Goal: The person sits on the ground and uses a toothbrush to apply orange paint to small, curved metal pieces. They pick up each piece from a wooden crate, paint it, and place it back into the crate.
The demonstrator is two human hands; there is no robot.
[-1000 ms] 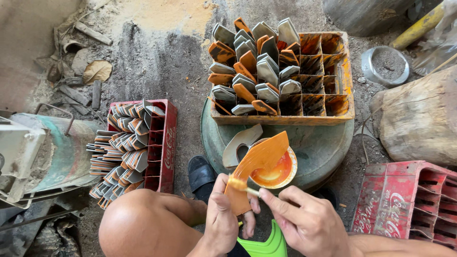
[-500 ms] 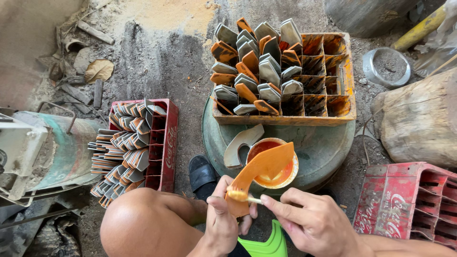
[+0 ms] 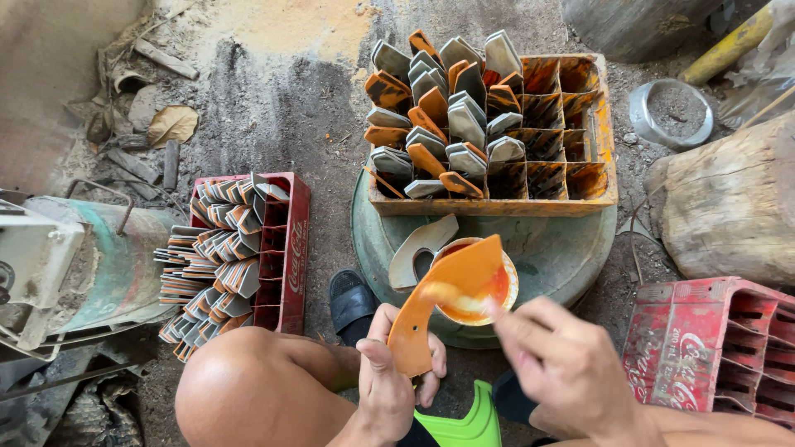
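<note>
Taking the paint bowl [image 3: 484,294] as my landmark: far to its left I see a red crate [image 3: 286,248] crammed with grey, unpainted curved blades. Just below-left of the bowl, my left hand [image 3: 389,385] is clamped around the lower end of an orange-coated blade [image 3: 443,302], whose upper end lies across the bowl. Just right of the bowl, my right hand [image 3: 555,364] is blurred, its fingers pinched toward the blade; I cannot tell what it holds. Above the bowl, the orange-stained divided crate [image 3: 600,194] is filled on its left side, the right cells bare. I judge many blades remain to coat.
</note>
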